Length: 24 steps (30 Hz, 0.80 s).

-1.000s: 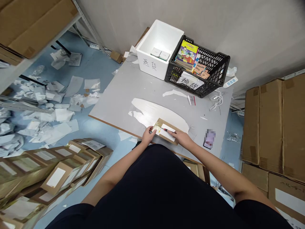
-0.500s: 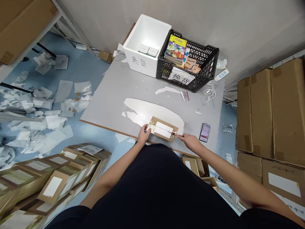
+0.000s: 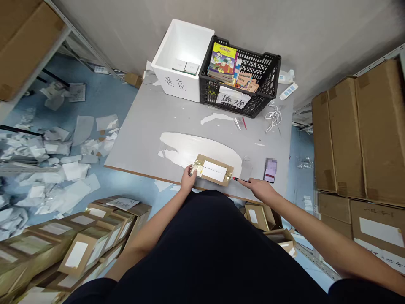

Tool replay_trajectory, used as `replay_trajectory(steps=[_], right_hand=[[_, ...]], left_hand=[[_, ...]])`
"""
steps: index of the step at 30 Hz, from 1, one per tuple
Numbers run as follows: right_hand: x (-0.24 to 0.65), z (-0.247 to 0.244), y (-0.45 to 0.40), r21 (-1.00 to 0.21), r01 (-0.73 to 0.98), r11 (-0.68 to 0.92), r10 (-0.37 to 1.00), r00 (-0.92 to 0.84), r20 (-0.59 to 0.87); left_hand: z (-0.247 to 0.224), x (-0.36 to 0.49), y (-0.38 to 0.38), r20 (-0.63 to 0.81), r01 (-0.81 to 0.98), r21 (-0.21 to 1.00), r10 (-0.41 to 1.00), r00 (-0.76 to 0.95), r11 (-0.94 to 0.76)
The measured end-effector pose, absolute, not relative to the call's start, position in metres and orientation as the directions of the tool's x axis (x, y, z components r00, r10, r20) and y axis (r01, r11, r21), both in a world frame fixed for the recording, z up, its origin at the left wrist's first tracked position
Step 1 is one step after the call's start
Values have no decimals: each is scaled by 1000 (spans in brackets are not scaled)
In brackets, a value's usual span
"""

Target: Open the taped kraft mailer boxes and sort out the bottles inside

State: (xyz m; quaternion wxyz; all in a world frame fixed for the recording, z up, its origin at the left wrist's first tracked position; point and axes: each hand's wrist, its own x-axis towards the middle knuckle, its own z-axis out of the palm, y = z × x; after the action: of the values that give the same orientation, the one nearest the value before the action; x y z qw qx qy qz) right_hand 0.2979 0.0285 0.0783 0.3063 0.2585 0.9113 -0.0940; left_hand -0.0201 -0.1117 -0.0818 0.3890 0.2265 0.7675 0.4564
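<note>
Take the small carton as the middle of the dial, with twelve pointing away from the person. The grey table (image 3: pixel 136 126) spreads beneath it. Tall brown boxes (image 3: pixel 344 139) stand between two and three, beyond the table, and rows of taped cartons (image 3: pixel 76 253) sit at eight. A white foam box (image 3: pixel 191 90) rests between eleven and twelve, two small white packs inside; touching it, a black crate (image 3: pixel 211 90) stands between twelve and one. A white patch (image 3: pixel 196 145) lies on the table, reaching from under the carton towards ten. Colourful books (image 3: pixel 222 63) are piled in the crate's left end.

The small carton (image 3: pixel 214 171) lies flat at the table's near edge, tape at both ends, a thin dark line crossing its white label. The left hand (image 3: pixel 188 178), between eight and nine, grips its left end, thumb on top. The right hand (image 3: pixel 261 189), towards four, is closed round a slim tool, forefinger stretched along it. A phone (image 3: pixel 270 171) lies at three. The slim tool (image 3: pixel 242 180) points its red tip just beside the carton's right end; whether they touch is unclear.
</note>
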Motion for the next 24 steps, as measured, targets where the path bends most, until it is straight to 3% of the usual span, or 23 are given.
replay_trajectory(steps=[10,13,15,17,19,22,24], right_hand=[[319,79,19,7,565,825,457,-659,-598],[347,66,13,-39,661,750,490,-594,-637],[366,54,6,-148,776,613,556,-557,-617],[376,42,-2,-328,859,394,671,-512,-536],[372,29,-11,-518,842,149,774,-425,-469],[346,13,-26,-703,687,-187,826,-277,-491],[325,3,-35,-742,564,-363,811,-202,-550]], left_hand=[[-88,-21,-111,-379,38,874,728,-572,485],[-81,-28,-112,-338,188,842,767,-546,505],[-70,-36,-110,-235,406,794,844,-483,453],[-54,-43,-104,-108,660,685,939,-328,309],[-38,-46,-91,-46,841,536,997,-60,76],[-20,-40,-63,-113,870,372,914,390,-325],[-15,-32,-44,-180,816,305,812,556,-491]])
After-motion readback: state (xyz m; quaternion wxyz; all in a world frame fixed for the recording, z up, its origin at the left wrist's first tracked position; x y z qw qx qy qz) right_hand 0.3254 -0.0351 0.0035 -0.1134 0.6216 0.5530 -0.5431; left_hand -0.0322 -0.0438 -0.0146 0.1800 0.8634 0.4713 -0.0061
